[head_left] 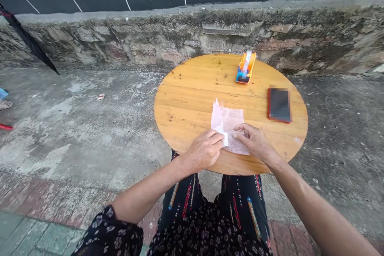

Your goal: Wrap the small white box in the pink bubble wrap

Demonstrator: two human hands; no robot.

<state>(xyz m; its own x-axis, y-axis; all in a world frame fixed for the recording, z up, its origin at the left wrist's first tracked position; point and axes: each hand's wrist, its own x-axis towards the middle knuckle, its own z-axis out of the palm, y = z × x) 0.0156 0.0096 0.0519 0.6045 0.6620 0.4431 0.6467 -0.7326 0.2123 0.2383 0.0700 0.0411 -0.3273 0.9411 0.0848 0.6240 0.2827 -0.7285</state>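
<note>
Well, the left hand [205,149] seems to pinch a small white piece [226,140] on the pinkish bubble-wrap sheet [232,118], near the bench's [183,104] near edge, while the right hand's [256,140] fingers sit parted beside it. A slack pinch could let that piece slide, and a stray tug might skew the light sheet (the tape dispenser [246,67] stands well apart).

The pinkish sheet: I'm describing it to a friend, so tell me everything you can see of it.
The sheet is pinkish, thin and partly see-through, textured like plastic, perhaps bubble wrap. Its far left corner ends in a ragged point. It lies spread on the table, toward the near edge. A small white piece shows over it, at the left hand. The right hand is over its right side; whether it touches is unclear.
</note>
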